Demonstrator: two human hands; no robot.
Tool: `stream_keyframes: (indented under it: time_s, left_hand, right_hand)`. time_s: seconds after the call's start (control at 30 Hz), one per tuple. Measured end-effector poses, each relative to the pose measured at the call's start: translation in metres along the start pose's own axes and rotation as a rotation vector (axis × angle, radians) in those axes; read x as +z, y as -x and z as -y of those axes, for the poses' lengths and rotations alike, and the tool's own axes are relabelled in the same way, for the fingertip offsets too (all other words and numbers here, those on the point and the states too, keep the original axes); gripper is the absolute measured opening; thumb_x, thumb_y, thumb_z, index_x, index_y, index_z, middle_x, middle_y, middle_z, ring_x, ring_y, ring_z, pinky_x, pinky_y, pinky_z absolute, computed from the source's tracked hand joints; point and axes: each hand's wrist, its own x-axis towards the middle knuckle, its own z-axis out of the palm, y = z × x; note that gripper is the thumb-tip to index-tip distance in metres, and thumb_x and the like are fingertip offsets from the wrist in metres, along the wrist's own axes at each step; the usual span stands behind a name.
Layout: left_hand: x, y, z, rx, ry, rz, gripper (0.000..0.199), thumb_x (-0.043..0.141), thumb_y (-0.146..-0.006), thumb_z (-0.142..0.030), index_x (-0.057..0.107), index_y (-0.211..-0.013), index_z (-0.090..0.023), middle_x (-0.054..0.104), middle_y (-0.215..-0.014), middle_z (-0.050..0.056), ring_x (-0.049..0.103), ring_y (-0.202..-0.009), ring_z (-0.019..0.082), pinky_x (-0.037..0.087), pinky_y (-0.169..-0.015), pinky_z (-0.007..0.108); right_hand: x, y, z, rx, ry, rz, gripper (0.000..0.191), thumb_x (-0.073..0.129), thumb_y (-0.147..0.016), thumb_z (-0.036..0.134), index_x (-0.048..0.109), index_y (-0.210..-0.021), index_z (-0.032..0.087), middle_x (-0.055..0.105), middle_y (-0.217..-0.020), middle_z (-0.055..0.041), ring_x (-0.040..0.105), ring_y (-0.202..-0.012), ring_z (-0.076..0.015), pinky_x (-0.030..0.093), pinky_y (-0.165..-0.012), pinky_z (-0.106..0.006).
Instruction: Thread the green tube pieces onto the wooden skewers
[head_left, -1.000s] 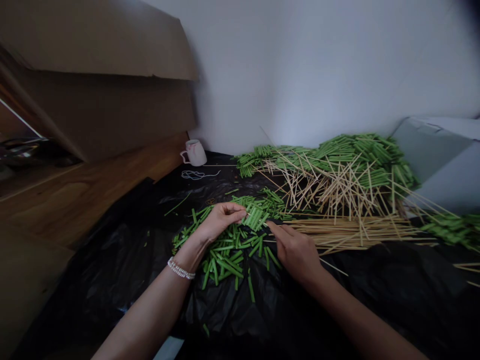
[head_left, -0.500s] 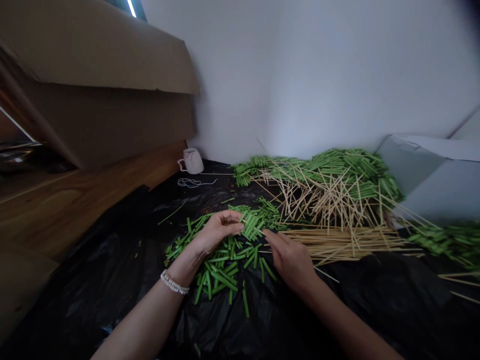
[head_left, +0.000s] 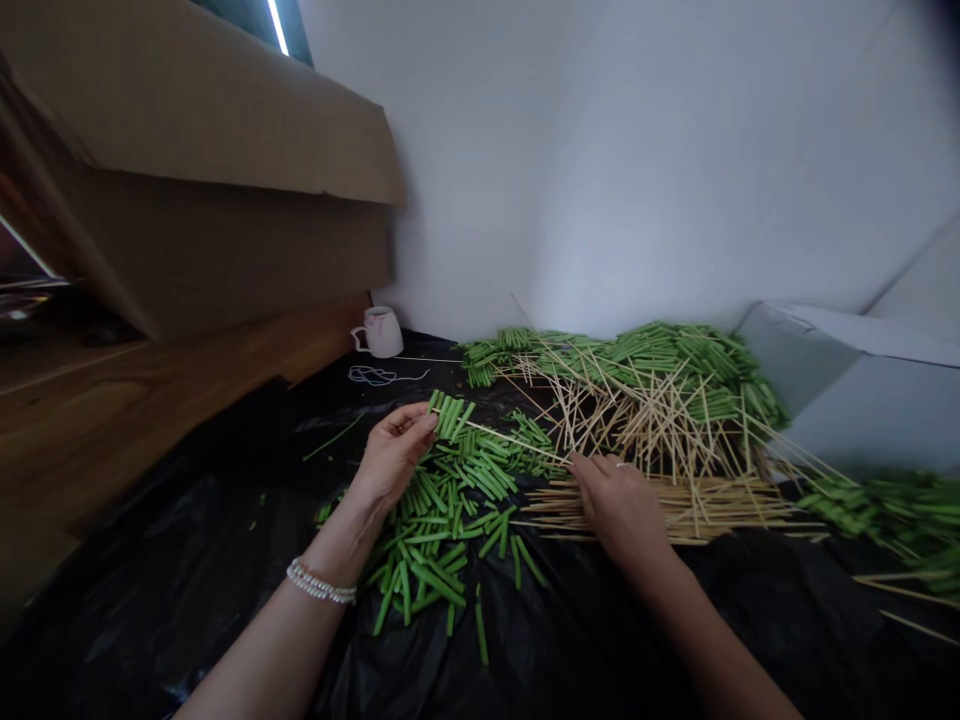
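Between my hands runs a thin wooden skewer (head_left: 510, 437) with several short green stem pieces (head_left: 451, 415) side by side on its left end. My left hand (head_left: 396, 450), with a beaded bracelet at the wrist, pinches that end by the green pieces. The bare right end is pinched in my right hand (head_left: 616, 500), which wears a ring. Loose cut green pieces (head_left: 431, 560) lie below and between the hands. Under and beside my right hand is a bundle of wooden skewers (head_left: 720, 505).
Filled skewers form a green pile (head_left: 675, 350) against the wall. A white mug (head_left: 382, 332) and pale string (head_left: 375, 376) are at the back left. A cardboard box (head_left: 262, 220) stands left, a pale box (head_left: 862, 380) right. Black plastic sheeting (head_left: 225, 570) covers the surface.
My hands have moved apart, the left one leftward and up, the right one rightward. A long bare stretch of skewer now shows between them. The view has shifted slightly.
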Motion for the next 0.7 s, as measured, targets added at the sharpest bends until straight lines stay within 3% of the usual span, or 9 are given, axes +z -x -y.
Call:
stream_keyframes:
  time_s: [0.07, 0.23, 0.37, 0.47, 0.57, 0.7]
  left_hand:
    - [0.001, 0.000, 0.000, 0.025, -0.002, -0.005, 0.033, 0.089, -0.051, -0.018, 0.072, -0.080, -0.015, 0.069, -0.071, -0.001, 0.062, -0.064, 0.008, 0.051, -0.063, 0.018]
    - [0.002, 0.001, 0.000, 0.026, -0.019, 0.009, 0.037, 0.089, -0.053, -0.022, 0.071, -0.084, -0.015, 0.068, -0.071, -0.002, 0.062, -0.065, 0.007, 0.050, -0.064, 0.018]
    - [0.003, 0.002, 0.005, 0.109, -0.208, 0.031, 0.047, 0.081, -0.066, -0.034, 0.067, -0.107, -0.017, 0.072, -0.096, 0.005, 0.066, -0.082, 0.013, 0.051, -0.072, 0.022]
    - [0.003, 0.003, 0.013, 0.250, -0.460, 0.057, 0.043, 0.075, -0.071, -0.037, 0.066, -0.107, -0.015, 0.071, -0.104, 0.009, 0.066, -0.091, 0.019, 0.051, -0.078, 0.028]
    - [0.002, 0.005, 0.021, 0.325, -0.690, 0.119, 0.037, 0.069, -0.075, -0.034, 0.066, -0.106, -0.015, 0.072, -0.100, 0.010, 0.066, -0.088, 0.021, 0.052, -0.076, 0.030]
    - [0.001, 0.008, 0.026, 0.421, -0.888, 0.157, 0.028, 0.062, -0.080, -0.029, 0.066, -0.105, -0.017, 0.072, -0.099, 0.008, 0.067, -0.080, 0.019, 0.052, -0.070, 0.030]
  right_hand:
    - [-0.001, 0.000, 0.000, 0.049, -0.002, 0.062, 0.020, 0.044, -0.093, 0.021, 0.063, -0.087, 0.020, 0.063, -0.075, -0.0038, 0.057, -0.075, -0.0189, 0.033, -0.067, -0.029]
    - [0.002, 0.002, -0.008, 0.150, -0.119, 0.190, 0.022, 0.041, -0.090, 0.014, 0.061, -0.093, 0.022, 0.066, -0.083, -0.0026, 0.059, -0.072, -0.0158, 0.031, -0.060, -0.026]
    - [0.009, 0.003, -0.024, 0.197, -0.285, 0.063, 0.025, 0.037, -0.091, 0.019, 0.062, -0.086, 0.022, 0.067, -0.081, -0.0032, 0.061, -0.072, -0.0160, 0.035, -0.062, -0.025]
    - [0.007, 0.000, -0.035, 0.298, -0.357, -0.019, 0.029, 0.038, -0.093, 0.030, 0.062, -0.078, 0.022, 0.068, -0.073, -0.0029, 0.060, -0.063, -0.0157, 0.037, -0.061, -0.025]
    - [-0.003, -0.008, -0.044, 0.401, -0.289, -0.008, 0.031, 0.039, -0.094, 0.033, 0.063, -0.079, 0.022, 0.069, -0.072, -0.0029, 0.060, -0.060, -0.0157, 0.035, -0.059, -0.025]
    - [-0.018, -0.028, -0.049, 0.500, 0.043, 0.175, 0.034, 0.037, -0.094, 0.038, 0.066, -0.085, 0.022, 0.068, -0.070, -0.0064, 0.062, -0.064, -0.0196, 0.033, -0.056, -0.027]
